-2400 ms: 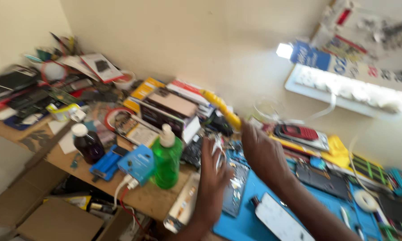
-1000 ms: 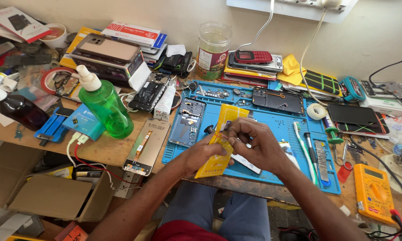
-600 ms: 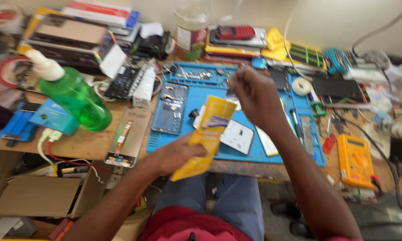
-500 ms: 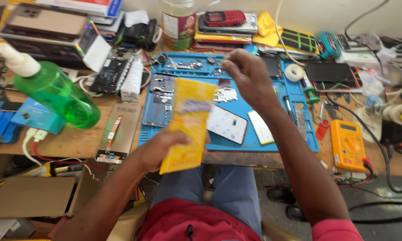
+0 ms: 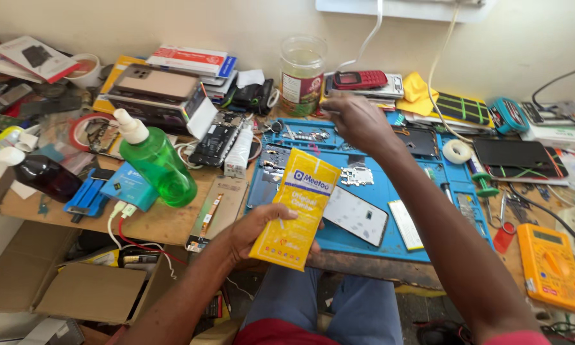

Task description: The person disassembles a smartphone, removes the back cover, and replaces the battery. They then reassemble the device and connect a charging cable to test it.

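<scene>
The left hand [image 5: 252, 233] grasps a flat yellow plastic packet [image 5: 296, 208] by its lower left edge, thumb across the front. The packet is held upright over the near edge of the wooden counter [image 5: 166, 223], overlapping the blue rubber work mat [image 5: 428, 220]. A white-backed phone panel [image 5: 356, 214] lies on the mat just beside the packet. The right hand [image 5: 356, 120] is raised over the far part of the mat, fingers curled together; whether it pinches anything cannot be told. A green plastic pump bottle [image 5: 154, 161] stands left of the mat. A yellow multimeter [image 5: 549, 265] lies at the right.
</scene>
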